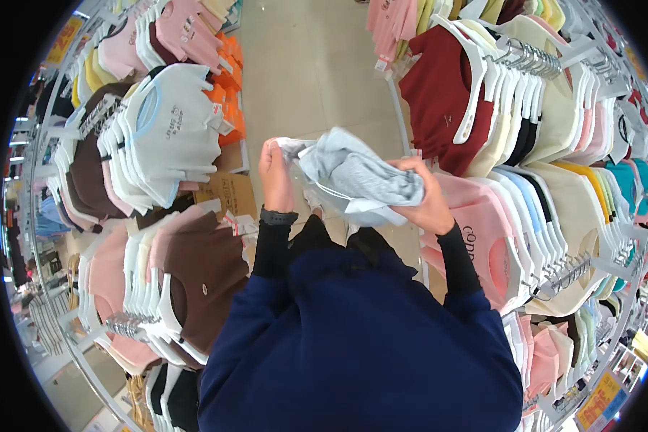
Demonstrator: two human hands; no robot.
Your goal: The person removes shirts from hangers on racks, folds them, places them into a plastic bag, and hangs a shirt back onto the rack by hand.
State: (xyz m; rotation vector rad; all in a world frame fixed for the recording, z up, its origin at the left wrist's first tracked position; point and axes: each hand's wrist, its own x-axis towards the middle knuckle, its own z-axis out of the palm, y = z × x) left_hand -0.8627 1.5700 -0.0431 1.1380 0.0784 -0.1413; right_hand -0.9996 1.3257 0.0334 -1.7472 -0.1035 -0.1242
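A bunched, light grey garment (356, 169) is held up in front of me over the aisle. My left hand (275, 176), with a dark band on the wrist, is closed on its left edge, where a whitish part shows. At the other end, my right hand (423, 200) grips the grey folds, fingers partly hidden by the cloth. A thin white cord (331, 189) hangs across the lower front of the garment. Its exact kind cannot be made out from the folds.
Hanging tops line both sides: a pale blue-trimmed shirt (169, 122) and brown top (205, 284) at left, a dark red top (439, 86) and pink top (471, 230) at right. A cardboard box (230, 193) and orange boxes (227, 90) stand by the tiled aisle (302, 65).
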